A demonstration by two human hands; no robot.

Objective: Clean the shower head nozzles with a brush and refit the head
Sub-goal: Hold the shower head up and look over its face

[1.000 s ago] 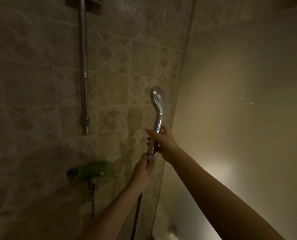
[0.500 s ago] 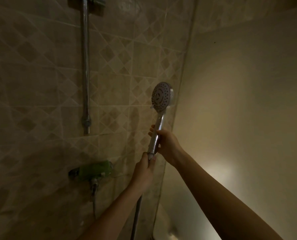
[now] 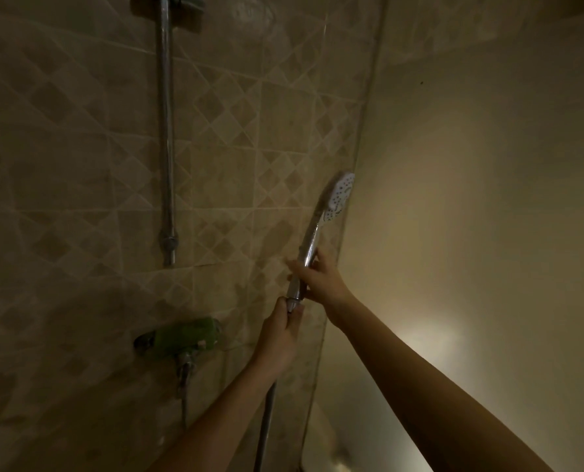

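A chrome hand shower head (image 3: pixel 339 196) stands upright in front of the tiled wall, its white nozzle face turned to the right. My right hand (image 3: pixel 318 279) is closed around its chrome handle. Just below, my left hand (image 3: pixel 280 338) grips the hose nut at the handle's base. The metal hose (image 3: pixel 265 427) drops straight down from my left hand. No brush is in view.
A chrome riser rail (image 3: pixel 166 131) runs up the tiled wall at the left, with a bracket at the top edge. A green-topped mixer valve (image 3: pixel 181 337) sits lower left. A plain wall (image 3: pixel 488 199) fills the right side. The light is dim.
The shower head has rotated about its handle: first its chrome back showed, then the nozzle face pointed at me, and now that face points right. Both hands stayed on the handle and hose nut.
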